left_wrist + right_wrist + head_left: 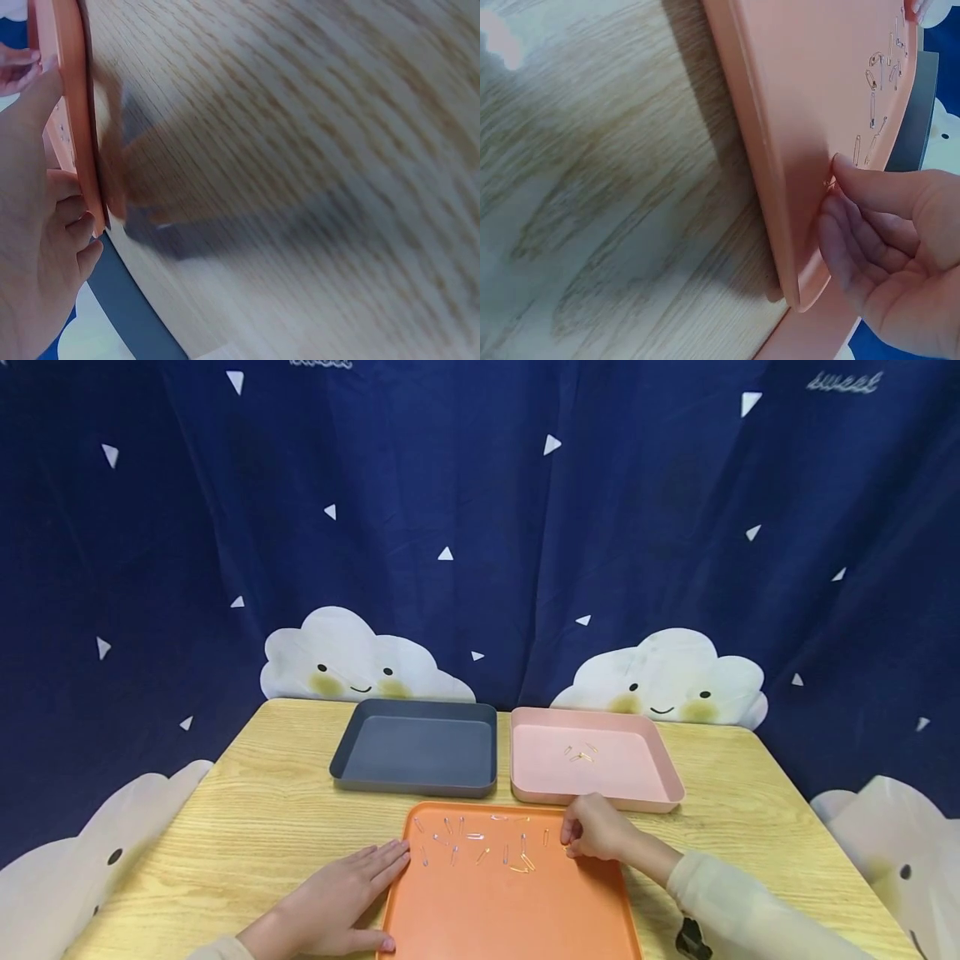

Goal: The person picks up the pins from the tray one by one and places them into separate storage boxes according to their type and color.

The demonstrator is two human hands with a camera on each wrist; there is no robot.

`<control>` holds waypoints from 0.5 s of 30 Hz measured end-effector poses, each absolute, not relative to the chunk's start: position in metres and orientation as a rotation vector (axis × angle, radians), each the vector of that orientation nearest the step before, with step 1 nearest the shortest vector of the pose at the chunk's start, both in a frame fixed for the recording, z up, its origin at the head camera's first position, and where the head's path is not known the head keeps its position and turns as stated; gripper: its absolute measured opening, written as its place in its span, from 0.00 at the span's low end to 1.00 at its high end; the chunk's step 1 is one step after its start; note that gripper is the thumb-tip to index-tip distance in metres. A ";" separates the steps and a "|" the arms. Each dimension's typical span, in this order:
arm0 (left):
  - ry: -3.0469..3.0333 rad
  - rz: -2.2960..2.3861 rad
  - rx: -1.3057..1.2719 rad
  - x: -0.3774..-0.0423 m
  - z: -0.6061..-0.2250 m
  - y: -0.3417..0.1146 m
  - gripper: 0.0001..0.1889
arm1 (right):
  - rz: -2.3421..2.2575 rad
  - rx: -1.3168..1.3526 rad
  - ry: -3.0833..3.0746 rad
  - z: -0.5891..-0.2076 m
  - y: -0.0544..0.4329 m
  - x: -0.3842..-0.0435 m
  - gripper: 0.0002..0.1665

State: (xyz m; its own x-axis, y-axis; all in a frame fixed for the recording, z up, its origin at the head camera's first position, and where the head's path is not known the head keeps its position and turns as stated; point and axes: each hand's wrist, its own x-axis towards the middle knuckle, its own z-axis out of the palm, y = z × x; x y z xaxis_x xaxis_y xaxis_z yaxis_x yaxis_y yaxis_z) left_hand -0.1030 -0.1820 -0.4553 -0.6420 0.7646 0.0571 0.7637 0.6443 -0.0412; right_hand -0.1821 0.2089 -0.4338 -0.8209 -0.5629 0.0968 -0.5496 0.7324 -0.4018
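Observation:
An orange tray lies at the near side of the table with several gold and silver safety pins scattered over its far half. My left hand rests against the tray's left edge, its fingers extended and the thumb lower down on the rim. Over the tray's far right part, my right hand pinches a small safety pin between thumb and fingertips; most of that pin is hidden. Other pins lie beyond the right hand in the right wrist view.
Behind the orange tray stand two shallow trays. The dark grey tray on the left shows a bare floor; the pink tray on the right holds several gold safety pins. A blue curtain hangs behind the wooden table.

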 end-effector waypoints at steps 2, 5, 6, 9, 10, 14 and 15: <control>-2.781 0.018 -1.293 -0.103 -0.456 -0.182 0.48 | -0.638 -0.906 2.906 -0.433 0.209 -0.182 0.12; -2.775 0.016 -1.289 -0.103 -0.456 -0.183 0.48 | -0.621 -0.896 2.894 -0.432 0.209 -0.181 0.11; -2.772 0.016 -1.289 -0.103 -0.456 -0.183 0.48 | -0.610 -0.902 2.889 -0.432 0.209 -0.181 0.11; -2.763 0.020 -1.287 -0.103 -0.457 -0.183 0.48 | -0.598 -0.940 2.862 -0.432 0.210 -0.182 0.10; -2.760 0.022 -1.287 -0.103 -0.457 -0.183 0.48 | -0.602 -0.953 2.847 -0.431 0.210 -0.183 0.09; -2.756 0.032 -1.289 -0.103 -0.457 -0.182 0.48 | -0.758 -0.910 2.675 -0.432 0.214 -0.187 0.06; -2.754 0.034 -1.290 -0.103 -0.457 -0.182 0.48 | -0.831 -0.863 2.603 -0.433 0.214 -0.187 0.05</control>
State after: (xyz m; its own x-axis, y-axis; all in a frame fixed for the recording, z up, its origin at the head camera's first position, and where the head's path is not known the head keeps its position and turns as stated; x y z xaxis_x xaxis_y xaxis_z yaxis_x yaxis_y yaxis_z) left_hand -0.1032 -0.1824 -0.4565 -0.6358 0.7675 0.0814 0.7653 0.6406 -0.0625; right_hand -0.1874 0.2143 -0.4327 -0.7842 -0.6158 -0.0765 -0.4576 0.6571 -0.5991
